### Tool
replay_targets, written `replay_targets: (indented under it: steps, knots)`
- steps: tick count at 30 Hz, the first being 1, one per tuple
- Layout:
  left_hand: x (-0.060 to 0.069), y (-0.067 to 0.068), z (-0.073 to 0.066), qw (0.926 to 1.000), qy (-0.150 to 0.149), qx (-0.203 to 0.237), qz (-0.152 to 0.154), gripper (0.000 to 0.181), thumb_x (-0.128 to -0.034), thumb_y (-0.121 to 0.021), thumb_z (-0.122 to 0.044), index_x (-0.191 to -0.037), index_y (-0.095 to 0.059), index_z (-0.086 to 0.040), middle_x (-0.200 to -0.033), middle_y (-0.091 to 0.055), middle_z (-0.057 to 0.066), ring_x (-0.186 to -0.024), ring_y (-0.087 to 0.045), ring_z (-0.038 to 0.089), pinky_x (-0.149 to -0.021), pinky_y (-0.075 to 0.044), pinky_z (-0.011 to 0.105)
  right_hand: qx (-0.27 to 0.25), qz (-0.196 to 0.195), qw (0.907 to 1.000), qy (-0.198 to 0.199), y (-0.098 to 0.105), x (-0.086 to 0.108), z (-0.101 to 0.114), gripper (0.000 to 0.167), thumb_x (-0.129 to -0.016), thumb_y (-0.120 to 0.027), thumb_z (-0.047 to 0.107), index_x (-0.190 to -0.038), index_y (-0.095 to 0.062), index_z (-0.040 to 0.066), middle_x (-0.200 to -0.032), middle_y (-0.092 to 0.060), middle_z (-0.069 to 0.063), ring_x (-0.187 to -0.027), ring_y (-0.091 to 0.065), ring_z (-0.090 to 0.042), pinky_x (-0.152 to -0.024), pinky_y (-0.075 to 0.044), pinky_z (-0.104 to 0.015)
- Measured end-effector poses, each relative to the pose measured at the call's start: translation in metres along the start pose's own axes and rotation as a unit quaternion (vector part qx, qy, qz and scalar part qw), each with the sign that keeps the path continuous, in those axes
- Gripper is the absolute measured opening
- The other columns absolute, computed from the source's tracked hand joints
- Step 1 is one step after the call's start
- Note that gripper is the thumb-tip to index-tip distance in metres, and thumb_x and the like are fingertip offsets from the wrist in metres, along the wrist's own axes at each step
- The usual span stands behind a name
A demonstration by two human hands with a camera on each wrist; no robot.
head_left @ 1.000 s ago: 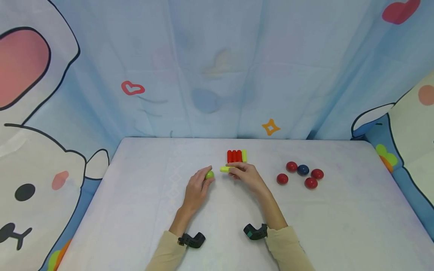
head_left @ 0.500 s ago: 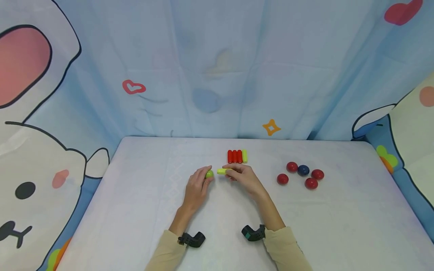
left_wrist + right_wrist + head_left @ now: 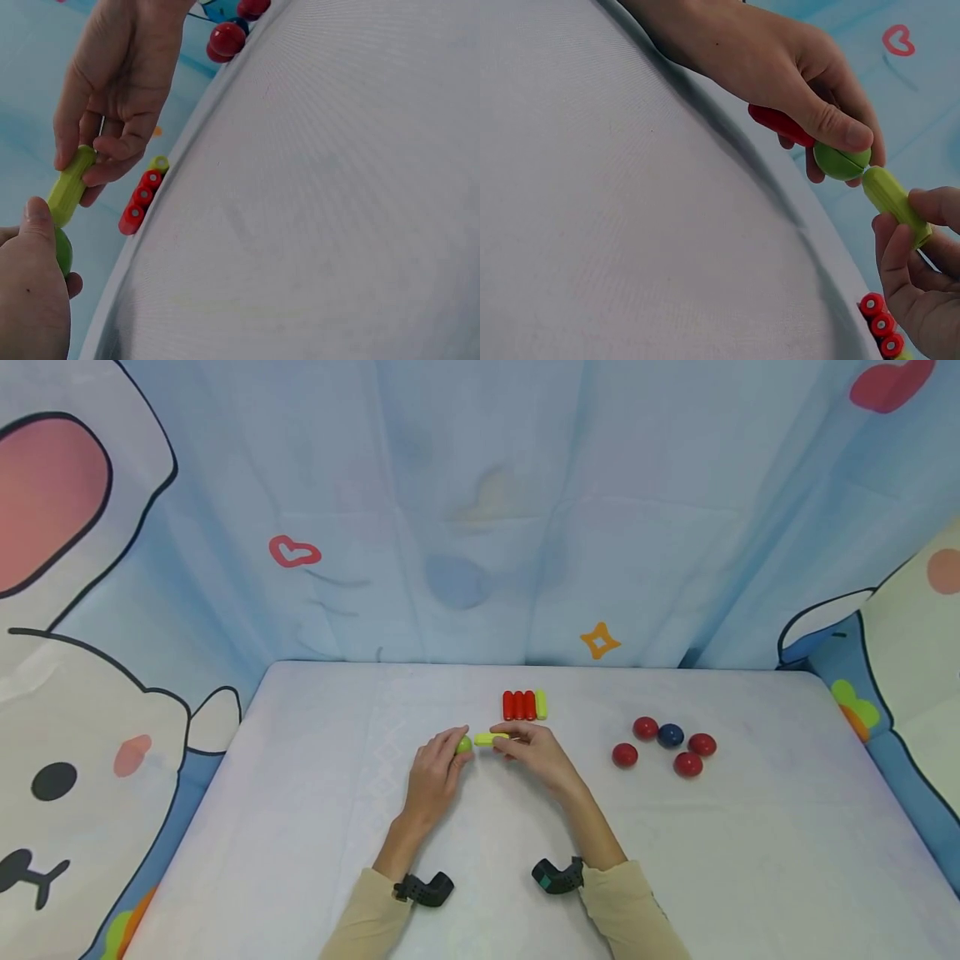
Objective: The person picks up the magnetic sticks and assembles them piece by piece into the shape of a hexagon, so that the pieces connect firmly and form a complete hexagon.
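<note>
In the head view my left hand (image 3: 433,778) pinches a green ball (image 3: 841,160) between thumb and fingers. From under that hand a red rod (image 3: 778,124) sticks out against the ball in the right wrist view. My right hand (image 3: 545,762) grips a ribbed yellow-green rod (image 3: 895,201) by one end. The rod's free end points at the ball and sits right by it; whether they touch I cannot tell. Just beyond the hands, several red rods (image 3: 519,705) stand side by side with another yellow-green rod (image 3: 542,704).
Several red balls (image 3: 687,765) and a dark blue ball (image 3: 670,736) lie in a loose group to the right. A white cloth covers the table (image 3: 315,793). Behind it hangs a light blue printed curtain (image 3: 480,527).
My right hand has moved left with the yellow-green rod, bringing its free end close to the green ball. The left hand has stayed in place with the ball.
</note>
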State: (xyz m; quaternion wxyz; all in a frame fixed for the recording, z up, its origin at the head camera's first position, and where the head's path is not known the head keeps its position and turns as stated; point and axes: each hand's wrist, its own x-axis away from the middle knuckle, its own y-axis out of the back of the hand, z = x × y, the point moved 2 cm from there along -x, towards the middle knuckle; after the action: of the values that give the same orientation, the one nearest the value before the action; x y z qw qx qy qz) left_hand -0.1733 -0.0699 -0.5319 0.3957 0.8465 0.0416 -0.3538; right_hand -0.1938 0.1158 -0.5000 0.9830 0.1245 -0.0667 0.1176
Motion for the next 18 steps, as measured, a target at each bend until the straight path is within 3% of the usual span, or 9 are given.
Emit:
replay_targets:
  steps: [7, 11, 18]
  knots:
    - [0.000, -0.002, 0.002, 0.9999, 0.006, 0.013, 0.007, 0.044, -0.0855, -0.072, -0.020, -0.126, -0.061, -0.008, -0.117, -0.068, 0.009, -0.106, -0.065, 0.021, -0.080, -0.050, 0.036, -0.019, 0.009, 0.9998, 0.001, -0.001, 0.014, 0.028, 0.032, -0.094, -0.060, 0.011, -0.121, -0.061, -0.006, -0.109, -0.066, -0.025, -0.103, -0.059, -0.046, -0.092, -0.054, -0.045]
    - [0.000, -0.001, 0.000, 0.9998, 0.009, 0.014, 0.007, 0.043, -0.0856, -0.072, -0.021, -0.125, -0.062, -0.008, -0.117, -0.068, 0.009, -0.105, -0.065, 0.021, -0.079, -0.050, 0.035, -0.019, 0.009, 0.9998, -0.002, -0.001, 0.011, 0.023, 0.032, -0.095, -0.060, 0.011, -0.122, -0.061, -0.006, -0.112, -0.065, -0.025, -0.104, -0.060, -0.044, -0.093, -0.054, -0.044]
    - [0.000, -0.001, 0.001, 0.9999, -0.004, -0.007, -0.013, 0.037, -0.0856, -0.073, -0.018, -0.120, -0.065, -0.008, -0.113, -0.068, 0.007, -0.102, -0.066, 0.020, -0.079, -0.050, 0.035, -0.023, 0.008, 0.9997, -0.007, -0.004, -0.003, -0.004, 0.034, -0.095, -0.062, 0.018, -0.123, -0.062, -0.001, -0.115, -0.065, -0.020, -0.100, -0.064, -0.029, -0.089, -0.055, -0.028]
